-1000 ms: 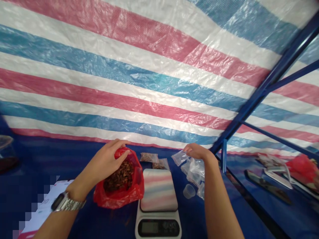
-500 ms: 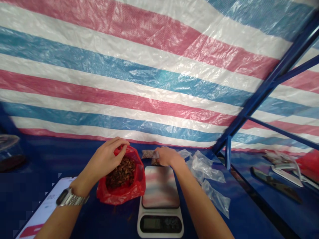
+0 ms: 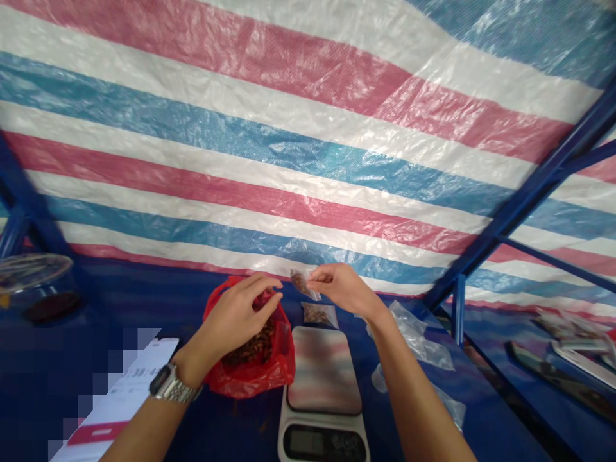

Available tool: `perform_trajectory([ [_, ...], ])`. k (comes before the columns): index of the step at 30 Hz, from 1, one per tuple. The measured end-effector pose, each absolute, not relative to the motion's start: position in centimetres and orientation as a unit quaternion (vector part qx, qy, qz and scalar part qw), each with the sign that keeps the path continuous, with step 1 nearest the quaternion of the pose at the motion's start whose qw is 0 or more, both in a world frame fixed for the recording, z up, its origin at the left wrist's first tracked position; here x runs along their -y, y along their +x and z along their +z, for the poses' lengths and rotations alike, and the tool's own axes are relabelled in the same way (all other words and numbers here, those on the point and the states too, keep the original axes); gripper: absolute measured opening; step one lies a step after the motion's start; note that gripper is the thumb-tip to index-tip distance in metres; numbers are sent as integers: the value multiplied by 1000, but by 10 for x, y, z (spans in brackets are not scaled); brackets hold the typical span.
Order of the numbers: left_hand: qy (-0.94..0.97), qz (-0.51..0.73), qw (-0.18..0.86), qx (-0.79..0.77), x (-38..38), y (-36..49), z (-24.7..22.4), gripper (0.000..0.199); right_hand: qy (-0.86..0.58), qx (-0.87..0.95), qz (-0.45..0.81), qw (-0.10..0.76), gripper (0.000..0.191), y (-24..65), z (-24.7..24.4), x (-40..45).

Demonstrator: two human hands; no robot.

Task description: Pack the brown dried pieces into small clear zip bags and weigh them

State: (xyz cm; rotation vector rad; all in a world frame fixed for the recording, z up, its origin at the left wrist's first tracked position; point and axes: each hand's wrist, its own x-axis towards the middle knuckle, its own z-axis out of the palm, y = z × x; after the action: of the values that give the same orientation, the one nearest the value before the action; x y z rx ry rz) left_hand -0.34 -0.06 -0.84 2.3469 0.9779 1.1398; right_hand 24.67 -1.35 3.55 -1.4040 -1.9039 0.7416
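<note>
My right hand pinches the edge of a small clear plastic bag with brown bits inside, raised above the far side of the table. Another small filled bag lies flat just behind the kitchen scale. My left hand hovers over a red plastic bag, thumb and fingers apart, holding nothing. Inside the red bag are many dark brown dried pieces, partly hidden by this hand. The scale's metal plate is bare, and its display is too faint to read.
Clear plastic bags lie right of the scale, partly behind my right forearm. A lit phone lies at left, near a clear round container. Blue metal bars and a striped tarp stand behind the table.
My right hand has lifted one small filled bag up from behind the scale, uncovering the other. My left hand has shifted right over the red bag. The camera view has moved slightly.
</note>
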Motion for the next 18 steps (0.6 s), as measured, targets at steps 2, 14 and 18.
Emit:
perform_trajectory([
  [2, 822, 403, 222, -335, 6, 5, -10, 18, -517, 700, 348, 349, 26, 233, 35, 17],
  [14, 769, 407, 364, -332, 2, 4, -6, 37, -467, 686, 425, 363, 19, 191, 24, 23],
  [18, 767, 408, 362, -338, 3, 3, -5, 34, -454, 690, 435, 358, 22, 195, 28, 23],
])
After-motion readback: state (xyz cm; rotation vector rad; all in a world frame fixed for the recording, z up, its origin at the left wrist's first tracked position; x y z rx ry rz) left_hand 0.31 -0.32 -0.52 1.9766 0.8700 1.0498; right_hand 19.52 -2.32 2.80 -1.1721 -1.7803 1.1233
